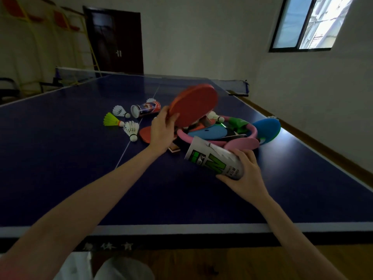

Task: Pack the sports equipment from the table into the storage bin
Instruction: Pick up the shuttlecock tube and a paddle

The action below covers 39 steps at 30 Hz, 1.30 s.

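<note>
Head view, both hands busy. My left hand (164, 128) grips the red paddle (193, 105) by its near edge, fingers and thumb curled round the rim, and the paddle is up off the table (60, 158), tilted over the pile. My right hand (245, 170) wraps the near end of the white-and-green tube (215, 158), which points its open mouth far and left, just clear of the surface.

By my reckoning the job is barely begun. Plenty is left out: a heap at centre-right with a pink ring (250, 136), blue discs (266, 129) and something green (239, 123). There is another red paddle (145, 134) flat beneath my left wrist. To the far left lie four loose shuttlecocks, one of them a yellow shuttlecock (111, 120), and a second tube (145, 109) lying on its side.

No storage bin shows anywhere here, so I can't say what's already packed. Something pale sits below the table's near edge; too dim to name.
</note>
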{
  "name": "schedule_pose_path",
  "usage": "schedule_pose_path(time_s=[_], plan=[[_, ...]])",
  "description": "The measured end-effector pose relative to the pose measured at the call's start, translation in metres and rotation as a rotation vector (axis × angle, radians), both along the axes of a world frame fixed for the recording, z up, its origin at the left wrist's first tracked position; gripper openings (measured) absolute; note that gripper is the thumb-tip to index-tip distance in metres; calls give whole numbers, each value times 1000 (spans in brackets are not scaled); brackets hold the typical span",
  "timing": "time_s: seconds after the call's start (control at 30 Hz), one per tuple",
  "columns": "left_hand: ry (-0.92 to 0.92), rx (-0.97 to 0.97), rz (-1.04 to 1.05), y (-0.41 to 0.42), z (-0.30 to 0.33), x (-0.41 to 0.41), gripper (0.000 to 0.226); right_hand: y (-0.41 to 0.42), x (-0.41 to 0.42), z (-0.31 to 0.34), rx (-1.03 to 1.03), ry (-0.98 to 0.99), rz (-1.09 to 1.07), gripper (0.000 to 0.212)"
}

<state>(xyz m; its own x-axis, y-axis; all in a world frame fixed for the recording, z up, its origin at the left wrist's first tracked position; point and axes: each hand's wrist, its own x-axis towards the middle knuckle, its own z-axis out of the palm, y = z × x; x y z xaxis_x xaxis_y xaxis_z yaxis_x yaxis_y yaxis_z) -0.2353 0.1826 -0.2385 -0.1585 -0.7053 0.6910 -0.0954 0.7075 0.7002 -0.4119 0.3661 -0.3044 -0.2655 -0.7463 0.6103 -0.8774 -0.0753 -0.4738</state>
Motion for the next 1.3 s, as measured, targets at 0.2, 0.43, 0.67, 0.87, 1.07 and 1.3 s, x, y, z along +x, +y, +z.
schedule_pose_path(time_s=[0.2,0.43,0.67,0.87,1.07,1.3], plan=[[294,362,-66,11,-6,94,17,-3,46,11,-6,-77,125,73],[570,522,161,52,-33,253,26,-31,163,18,40,-216,469,76],[852,505,525,143,-73,425,30,-45,325,0,103,-282,884,72],[879,511,1039,242,-134,547,35,-18,448,-46,199,-352,1148,71],[428,873,1434,314,-255,618,45,-10,541,-160,823,-386,1074,59],[538,1125,1486,358,-347,655,54,4,588,-244,1290,-527,907,59]])
